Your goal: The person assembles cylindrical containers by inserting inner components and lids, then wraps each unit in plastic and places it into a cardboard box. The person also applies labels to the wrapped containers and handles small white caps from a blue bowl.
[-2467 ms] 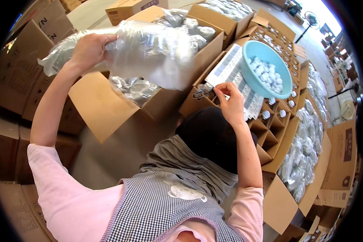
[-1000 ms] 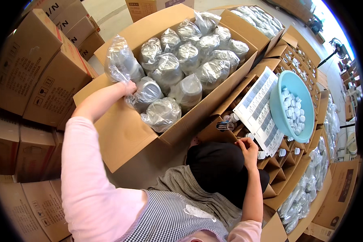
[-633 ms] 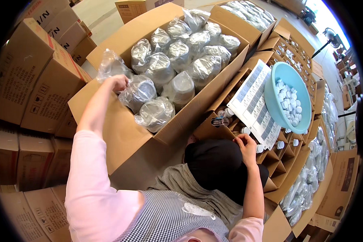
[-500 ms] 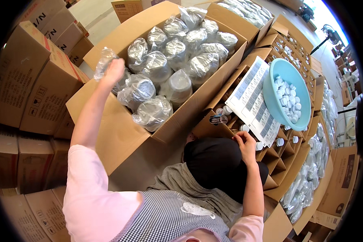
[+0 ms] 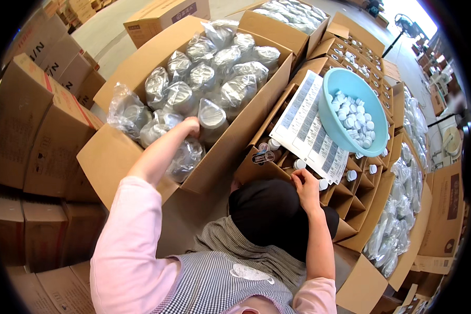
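My left hand [image 5: 189, 127] reaches into a large open cardboard box [image 5: 121, 157] packed with clear plastic bags of silver lids [image 5: 214, 78], its fingers resting on one bag [image 5: 210, 118] near the box's front. My right hand [image 5: 304, 183] sits at the edge of a divided carton [image 5: 361, 196] of small bottles, fingertips pinched on a white-capped bottle [image 5: 322, 184]. A sheet of labels [image 5: 303, 128] lies across the carton, with a turquoise bowl of white caps [image 5: 353, 112] on it.
Stacked closed cardboard boxes [image 5: 31, 125] rise at the left. More open boxes with bagged goods [image 5: 285, 15] stand behind. Bagged clear items [image 5: 397, 220] fill a box at the right. A dark cloth [image 5: 269, 214] lies on my lap.
My left hand lowered the big bag of lids into the box, let it go, and moved rightward onto another bag. My right hand stayed at the bottle carton.
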The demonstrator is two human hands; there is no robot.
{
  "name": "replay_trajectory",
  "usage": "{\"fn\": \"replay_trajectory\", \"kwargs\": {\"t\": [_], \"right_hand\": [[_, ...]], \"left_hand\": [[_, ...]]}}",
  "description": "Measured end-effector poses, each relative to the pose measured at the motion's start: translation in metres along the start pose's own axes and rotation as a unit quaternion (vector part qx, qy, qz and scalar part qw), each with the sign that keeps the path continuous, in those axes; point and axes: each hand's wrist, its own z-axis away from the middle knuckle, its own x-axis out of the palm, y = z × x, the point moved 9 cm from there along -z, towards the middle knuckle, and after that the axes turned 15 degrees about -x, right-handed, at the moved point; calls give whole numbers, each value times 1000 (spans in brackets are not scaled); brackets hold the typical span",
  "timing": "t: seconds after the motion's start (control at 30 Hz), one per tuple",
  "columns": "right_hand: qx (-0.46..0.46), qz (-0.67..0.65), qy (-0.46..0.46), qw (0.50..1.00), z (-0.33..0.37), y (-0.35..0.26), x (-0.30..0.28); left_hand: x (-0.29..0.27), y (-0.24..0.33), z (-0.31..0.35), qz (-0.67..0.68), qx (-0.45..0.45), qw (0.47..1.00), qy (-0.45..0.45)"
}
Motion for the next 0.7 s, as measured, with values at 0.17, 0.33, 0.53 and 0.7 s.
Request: {"fn": "replay_trajectory", "kwargs": {"t": [0.17,0.33,0.53,0.7], "right_hand": [[-10,34,1,999,11,-10,-10],[-54,-2,-11,998,-10,-23,9],[-49,19,-11,999,-9,-22,7],[-55,22,-24,998,-13,-24,13]], "left_hand": [[-20,9,66,448,-70,886,-97],[-15,-50,81,350,-73,933,44],[-11,-44,77,363,-22,931,17],[13,-63,72,401,-11,913,69]]}}
